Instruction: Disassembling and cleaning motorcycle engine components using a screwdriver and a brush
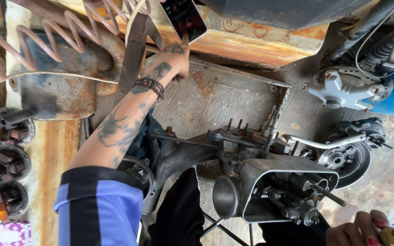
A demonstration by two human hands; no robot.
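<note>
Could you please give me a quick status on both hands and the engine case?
Left hand reaching up, touching phone on rusty ledge. Right hand low, grip closed on brass-coloured part. Engine case open, untouched between them.

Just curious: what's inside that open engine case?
Inside the engine case sit grimy shafts and small gears, with a rod sticking out. Deeper parts are hidden in shadow and behind the case wall.

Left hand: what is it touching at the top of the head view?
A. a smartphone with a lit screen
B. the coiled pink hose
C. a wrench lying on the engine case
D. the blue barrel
A: the left hand, arm stretched out, has its fingers on the lower edge of the smartphone, whose screen glows, resting on the rusty ledge.
</note>
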